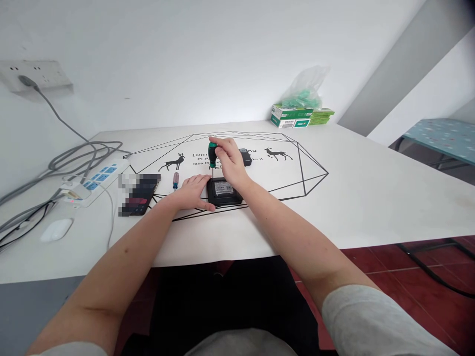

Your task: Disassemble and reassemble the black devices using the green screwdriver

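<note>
My right hand (230,160) is closed around a green and black screwdriver (212,154). The screwdriver stands upright, its shaft reaching down to the far left corner of a flat black device (224,200) with a white label. Whether its tip sits in a screw is too small to tell. Against the left side of the device lies my left hand (193,192), fingers stretched out and thumb by the near edge. A second screwdriver (175,181), with a clear and blue handle, lies left of that hand. Behind my right hand is a smaller black object (245,156), partly hidden.
A phone (143,195) lies to the left, partly blurred. Beyond it are a white power strip (100,179) with grey cables (74,157) and a white mouse (56,230). Green and white boxes (291,116) under a plastic bag (306,89) stand against the wall.
</note>
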The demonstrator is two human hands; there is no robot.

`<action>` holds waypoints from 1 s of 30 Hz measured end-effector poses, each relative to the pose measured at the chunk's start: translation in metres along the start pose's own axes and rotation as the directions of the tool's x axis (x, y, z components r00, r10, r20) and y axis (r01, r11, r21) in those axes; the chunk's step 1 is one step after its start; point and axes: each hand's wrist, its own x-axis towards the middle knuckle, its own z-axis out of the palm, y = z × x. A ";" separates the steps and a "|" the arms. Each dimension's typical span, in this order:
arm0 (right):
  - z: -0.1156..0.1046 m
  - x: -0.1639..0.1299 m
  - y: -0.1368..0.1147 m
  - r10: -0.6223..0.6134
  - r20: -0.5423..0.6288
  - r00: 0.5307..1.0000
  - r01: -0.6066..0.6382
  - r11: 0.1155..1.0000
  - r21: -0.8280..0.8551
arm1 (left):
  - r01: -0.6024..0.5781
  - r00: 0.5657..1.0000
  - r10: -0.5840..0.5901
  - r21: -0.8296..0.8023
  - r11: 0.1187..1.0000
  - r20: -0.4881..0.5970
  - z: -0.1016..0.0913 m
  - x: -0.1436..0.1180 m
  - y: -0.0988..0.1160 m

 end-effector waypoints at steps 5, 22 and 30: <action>-0.002 0.001 0.003 0.033 0.010 0.999 -0.033 0.998 -0.057 | -0.003 1.000 0.003 -0.005 1.000 -0.009 0.000 0.000 0.001; 0.002 -0.004 -0.009 0.115 0.028 0.993 -0.117 0.989 0.092 | -0.004 1.000 0.004 -0.012 1.000 -0.012 0.000 0.000 0.001; -0.003 -0.002 -0.016 0.042 0.063 0.997 -0.041 0.999 -0.015 | -0.003 1.000 0.003 -0.012 1.000 -0.019 0.001 0.000 0.000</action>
